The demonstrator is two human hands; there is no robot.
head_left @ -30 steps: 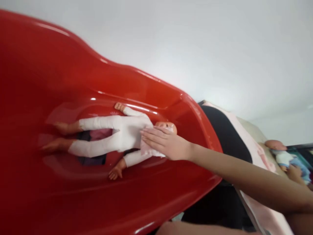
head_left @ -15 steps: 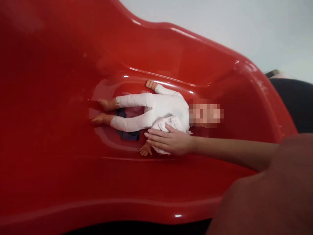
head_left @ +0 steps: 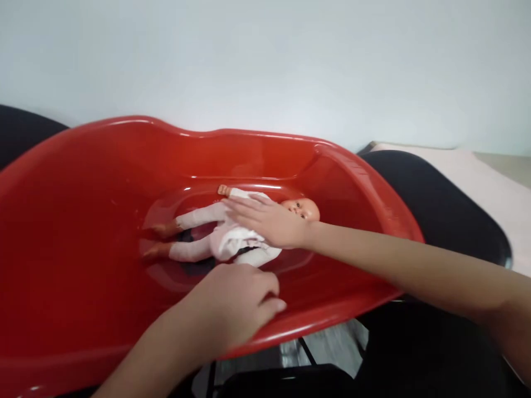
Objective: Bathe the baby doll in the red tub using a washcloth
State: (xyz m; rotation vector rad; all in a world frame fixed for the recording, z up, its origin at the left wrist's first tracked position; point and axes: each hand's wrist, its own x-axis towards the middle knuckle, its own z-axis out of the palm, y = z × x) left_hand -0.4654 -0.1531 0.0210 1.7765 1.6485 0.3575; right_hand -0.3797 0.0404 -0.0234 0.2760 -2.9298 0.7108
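A baby doll (head_left: 222, 213) in white clothing lies on its back in a red baby bathtub (head_left: 74, 243), its head to the right and its bare feet to the left. My right hand (head_left: 269, 221) rests flat across the doll's chest, fingers stretched out, hiding part of the torso. Below that hand, a bunched white cloth (head_left: 240, 240) lies on the doll's near side. Over the tub's near side hovers my left hand (head_left: 238, 301), loosely bent, its thumb apart from the index finger. Nothing shows in it, though its other fingers are mostly hidden.
Behind the tub rises a pale wall (head_left: 265, 61). A dark chair-like surface (head_left: 440, 204) stands at the right, with a light pink surface (head_left: 501, 210) beyond it. Shallow water seems to lie in the tub. Dark furniture (head_left: 286, 381) sits below the near rim.
My view has tilted up, showing more wall. The right hand has moved from the cloth on the doll's near side up onto its chest. My left hand has come into view.
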